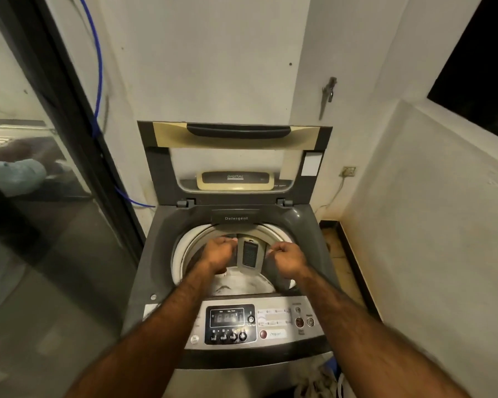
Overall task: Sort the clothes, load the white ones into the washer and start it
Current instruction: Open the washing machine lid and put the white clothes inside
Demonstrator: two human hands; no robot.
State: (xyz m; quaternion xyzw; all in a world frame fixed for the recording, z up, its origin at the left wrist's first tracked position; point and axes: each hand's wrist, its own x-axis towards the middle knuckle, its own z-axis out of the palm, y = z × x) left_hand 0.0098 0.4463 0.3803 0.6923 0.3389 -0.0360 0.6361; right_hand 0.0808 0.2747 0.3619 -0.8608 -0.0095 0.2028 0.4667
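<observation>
The grey top-load washer [156,254] stands in front of me with its lid [236,139] raised against the wall. White clothes [242,284] lie low in the drum, partly hidden by my forearms. My left hand [217,251] and my right hand [288,258] hover over the drum opening, on either side of the grey lint filter [249,252]. Both have their fingers curled, and I see nothing held in either. The control panel [230,323] shows lit digits on its display.
A glass sliding door [41,225] runs along the left, close to the washer. White walls close in at the back and right. A blue hose [98,67] hangs down the wall. Some light laundry [316,383] lies on the floor at the washer's right foot.
</observation>
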